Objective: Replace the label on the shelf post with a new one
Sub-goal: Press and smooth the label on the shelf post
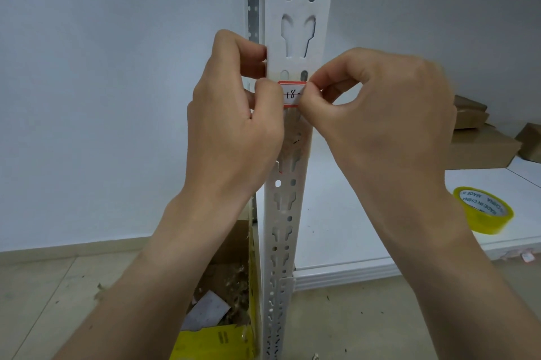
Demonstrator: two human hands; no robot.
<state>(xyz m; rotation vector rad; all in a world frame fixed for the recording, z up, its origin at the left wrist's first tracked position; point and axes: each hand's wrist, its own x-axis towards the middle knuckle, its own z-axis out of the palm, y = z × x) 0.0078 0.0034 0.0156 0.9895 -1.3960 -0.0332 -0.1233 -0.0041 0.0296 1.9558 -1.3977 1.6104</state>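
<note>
A white slotted shelf post (295,22) runs up the middle of the view. A small white label with a red border (292,94), handwritten "18-", lies across the post's front at mid height. My left hand (234,113) pinches the label's left end, its upper fingers against the post's left edge. My right hand (377,119) pinches the label's right end between thumb and forefinger. Both ends of the label are hidden by my fingers. Below the label, the post shows a worn, smudged patch (294,140).
A roll of yellow tape (484,210) lies on the white shelf board (345,228) at right. Brown cardboard boxes (480,143) sit further back on the shelf. An open box with scraps and a yellow flap (222,301) stands on the floor left of the post.
</note>
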